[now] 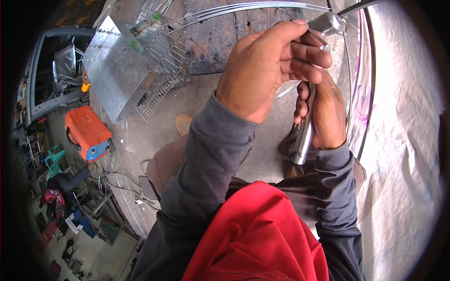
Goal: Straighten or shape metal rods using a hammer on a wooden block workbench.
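Note:
My right hand (330, 110) is closed around the steel tube handle of a hammer (304, 133), whose butt end points down toward my lap. The rounded metal head (326, 23) shows beyond my fingers; where it joins the handle is hidden. My left hand (260, 65), just above the right, pinches a thin metal strip (319, 39) between thumb and fingers, close to the hammer head. Most of the strip is covered by my fingers. Several thin metal rods (248, 6) run across the far side, near the left hand.
A scorched wooden board (211, 42) lies on the ground ahead. To its left stand a bent sheet-metal box (115, 65) and wire racks (157, 100). An orange welding machine (89, 129) with cables sits farther left. White sheeting (398, 154) covers the right side.

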`<state>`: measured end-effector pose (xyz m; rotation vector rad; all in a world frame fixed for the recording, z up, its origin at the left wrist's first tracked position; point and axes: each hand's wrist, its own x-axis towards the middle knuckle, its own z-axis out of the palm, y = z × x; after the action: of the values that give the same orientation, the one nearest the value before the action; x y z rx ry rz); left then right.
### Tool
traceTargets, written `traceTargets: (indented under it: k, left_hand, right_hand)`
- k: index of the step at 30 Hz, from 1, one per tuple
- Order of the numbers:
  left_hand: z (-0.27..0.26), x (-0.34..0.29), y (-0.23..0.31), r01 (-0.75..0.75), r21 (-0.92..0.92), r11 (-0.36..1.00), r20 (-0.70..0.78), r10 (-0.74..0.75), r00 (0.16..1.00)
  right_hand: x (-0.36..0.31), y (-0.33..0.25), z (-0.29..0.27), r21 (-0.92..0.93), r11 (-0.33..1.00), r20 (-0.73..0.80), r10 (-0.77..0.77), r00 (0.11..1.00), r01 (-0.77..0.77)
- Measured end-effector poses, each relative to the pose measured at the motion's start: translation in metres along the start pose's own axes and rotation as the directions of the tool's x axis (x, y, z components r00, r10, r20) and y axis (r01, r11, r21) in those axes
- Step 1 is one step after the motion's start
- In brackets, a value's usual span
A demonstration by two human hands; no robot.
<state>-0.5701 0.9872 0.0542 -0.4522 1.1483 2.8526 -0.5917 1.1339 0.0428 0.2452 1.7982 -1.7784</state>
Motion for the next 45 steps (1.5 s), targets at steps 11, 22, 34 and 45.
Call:
traceTargets:
  k: [11, 22, 34, 45]
  left_hand:
    - [-0.001, 0.0, -0.003, 0.046, -0.031, 0.998, 0.011, -0.045, 0.999]
    - [-0.001, -0.001, -0.004, 0.041, -0.026, 0.999, 0.009, -0.04, 0.999]
    - [0.0, -0.003, -0.001, 0.027, 0.008, 1.0, 0.026, -0.027, 0.999]
    - [-0.016, -0.026, 0.024, 0.126, 0.748, 0.651, -0.112, -0.063, 0.992]
  right_hand:
    - [-0.001, 0.0, 0.0, -0.028, 1.0, -0.021, 0.011, 1.0, -0.012]
    - [-0.002, 0.0, 0.001, -0.006, 1.0, -0.026, 0.016, 1.0, -0.016]
    - [0.0, 0.001, 0.001, -0.017, 1.0, -0.014, 0.006, 1.0, -0.006]
    - [0.002, 0.003, -0.004, -0.03, 0.999, -0.008, 0.039, 0.999, -0.04]
